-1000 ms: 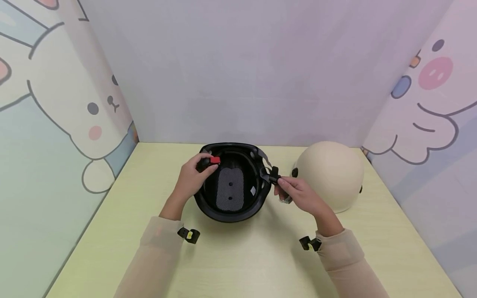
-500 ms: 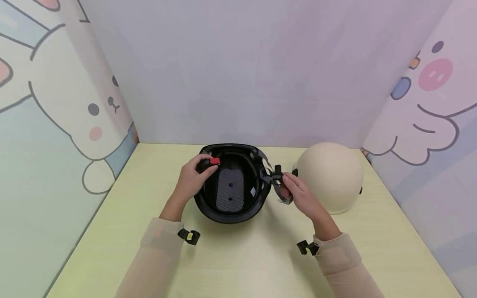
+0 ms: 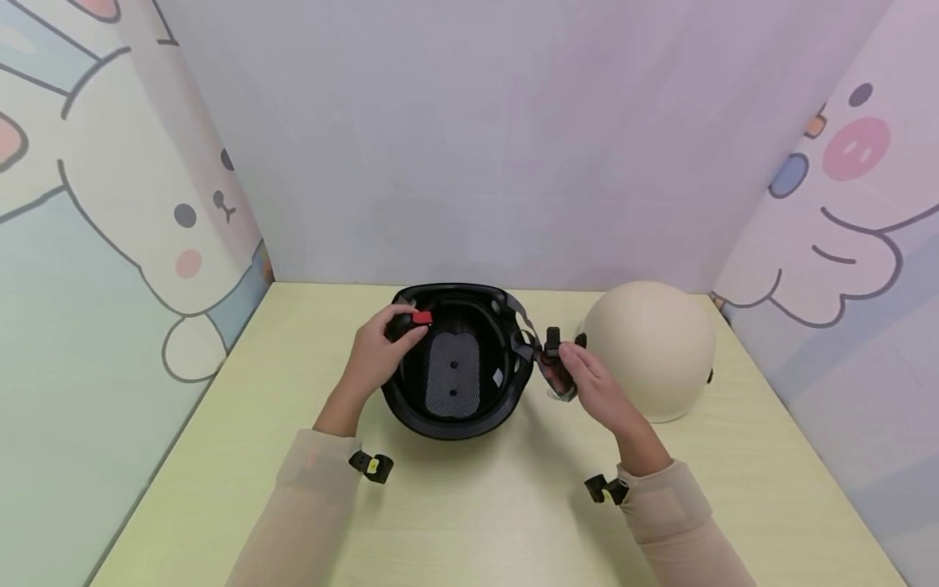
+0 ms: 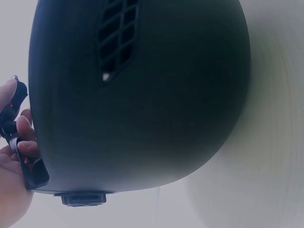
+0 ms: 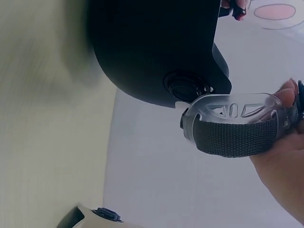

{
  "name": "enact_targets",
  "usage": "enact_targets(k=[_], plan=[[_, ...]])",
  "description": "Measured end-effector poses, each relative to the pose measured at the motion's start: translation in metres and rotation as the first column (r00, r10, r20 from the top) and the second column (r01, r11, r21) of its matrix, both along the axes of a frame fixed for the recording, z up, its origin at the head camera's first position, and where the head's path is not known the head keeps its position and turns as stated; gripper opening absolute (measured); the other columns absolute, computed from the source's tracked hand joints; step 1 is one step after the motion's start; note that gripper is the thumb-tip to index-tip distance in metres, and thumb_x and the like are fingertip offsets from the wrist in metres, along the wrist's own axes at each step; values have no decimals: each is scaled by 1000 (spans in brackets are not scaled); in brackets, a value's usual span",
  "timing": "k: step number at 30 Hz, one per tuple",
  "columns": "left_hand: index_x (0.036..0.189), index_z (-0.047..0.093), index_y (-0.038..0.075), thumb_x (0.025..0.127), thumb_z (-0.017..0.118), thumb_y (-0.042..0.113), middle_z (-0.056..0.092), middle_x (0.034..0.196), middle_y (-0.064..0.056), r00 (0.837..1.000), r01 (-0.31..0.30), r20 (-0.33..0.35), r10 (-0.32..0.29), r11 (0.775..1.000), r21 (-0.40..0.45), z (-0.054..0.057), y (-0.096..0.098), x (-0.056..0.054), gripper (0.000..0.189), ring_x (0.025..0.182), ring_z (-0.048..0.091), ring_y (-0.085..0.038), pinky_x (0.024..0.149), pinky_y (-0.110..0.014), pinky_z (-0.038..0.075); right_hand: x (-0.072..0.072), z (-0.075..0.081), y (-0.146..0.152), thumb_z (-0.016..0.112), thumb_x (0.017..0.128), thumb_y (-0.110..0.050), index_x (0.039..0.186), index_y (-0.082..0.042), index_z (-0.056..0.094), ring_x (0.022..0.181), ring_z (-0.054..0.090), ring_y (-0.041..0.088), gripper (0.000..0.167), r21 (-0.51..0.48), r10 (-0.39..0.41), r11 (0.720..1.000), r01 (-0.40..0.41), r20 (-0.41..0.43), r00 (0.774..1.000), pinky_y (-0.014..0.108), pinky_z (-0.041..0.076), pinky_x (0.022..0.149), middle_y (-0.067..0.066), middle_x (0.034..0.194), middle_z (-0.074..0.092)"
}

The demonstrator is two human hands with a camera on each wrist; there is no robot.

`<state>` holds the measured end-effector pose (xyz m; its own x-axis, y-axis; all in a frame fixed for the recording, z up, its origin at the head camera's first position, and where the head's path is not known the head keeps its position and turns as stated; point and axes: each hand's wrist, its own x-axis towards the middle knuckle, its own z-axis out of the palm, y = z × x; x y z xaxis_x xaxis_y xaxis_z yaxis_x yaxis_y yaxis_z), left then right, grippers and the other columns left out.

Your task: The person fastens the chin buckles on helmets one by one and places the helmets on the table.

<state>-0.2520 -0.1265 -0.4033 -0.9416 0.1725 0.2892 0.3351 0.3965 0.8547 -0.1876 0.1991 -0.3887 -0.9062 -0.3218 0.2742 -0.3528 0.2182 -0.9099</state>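
A black helmet (image 3: 453,428) lies upside down on the table, its padded inside facing up. At its left rim my left hand (image 3: 372,350) pinches a black buckle with a red button (image 3: 422,317) between thumb and fingers. To the right of the helmet, my right hand (image 3: 597,387) grips the other chin strap by its black strap end (image 3: 552,342). In the right wrist view the grey webbing strap (image 5: 235,138) runs through a clear plastic chin cup (image 5: 232,100). The left wrist view shows the helmet's dark outer shell (image 4: 152,109) with a vent.
A cream helmet (image 3: 649,350) sits dome up on the pale wooden table (image 3: 477,522), close beyond my right hand. A plain curtain (image 3: 477,147) hangs behind the table. Panels with cartoon animals (image 3: 147,204) stand on both sides.
My right hand has shifted slightly right with the strap end, drawing the strap out from the helmet's side. The left hand and the black helmet stay where they were.
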Motion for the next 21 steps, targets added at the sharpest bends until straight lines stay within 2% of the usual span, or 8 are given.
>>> enact_targets(k=[4, 7, 14, 18, 21], plan=[[123, 62, 11, 93, 70, 26, 60, 121, -13, 1000, 0, 4, 0, 1000, 6, 0, 0, 0, 35, 97, 57, -26, 79, -44, 48, -1, 1, 1, 34, 107, -9, 114, 17, 58, 74, 58, 16, 36, -1, -9, 1000, 9, 24, 1000, 26, 48, 66, 8, 92, 66], [123, 62, 11, 93, 70, 26, 60, 121, -13, 1000, 2, 2, -2, 1000, 7, 0, 0, 0, 35, 97, 57, -26, 80, -44, 48, 0, 1, 2, 39, 106, -9, 124, 16, 56, 74, 58, 17, 34, 12, -42, 999, 41, 44, 998, 27, 49, 66, 11, 92, 67], [123, 62, 10, 93, 70, 26, 60, 121, -13, 1000, 2, -5, -2, 1000, 1, -1, 0, 0, 35, 100, 57, -26, 82, -44, 48, 1, 3, 1, 48, 103, -4, 124, 13, 50, 68, 51, 17, 27, -17, -154, 988, 156, 92, 984, 24, 43, 61, 26, 89, 64], [123, 62, 10, 93, 70, 26, 60, 121, -13, 1000, -2, -7, 2, 1000, -5, -1, 0, 0, 35, 102, 57, -27, 83, -45, 47, 3, 3, 0, 49, 102, -1, 120, 13, 45, 68, 54, 18, 23, -61, -176, 981, 185, 125, 976, 23, 42, 61, 24, 89, 64], [123, 62, 8, 93, 70, 25, 60, 121, -14, 1000, -6, -9, 6, 1000, -8, -1, 0, 0, 36, 102, 57, -27, 83, -45, 47, 4, 2, 0, 50, 101, -2, 117, 12, 48, 67, 55, 18, 21, -57, -212, 974, 220, 124, 969, 23, 43, 60, 23, 86, 64]])
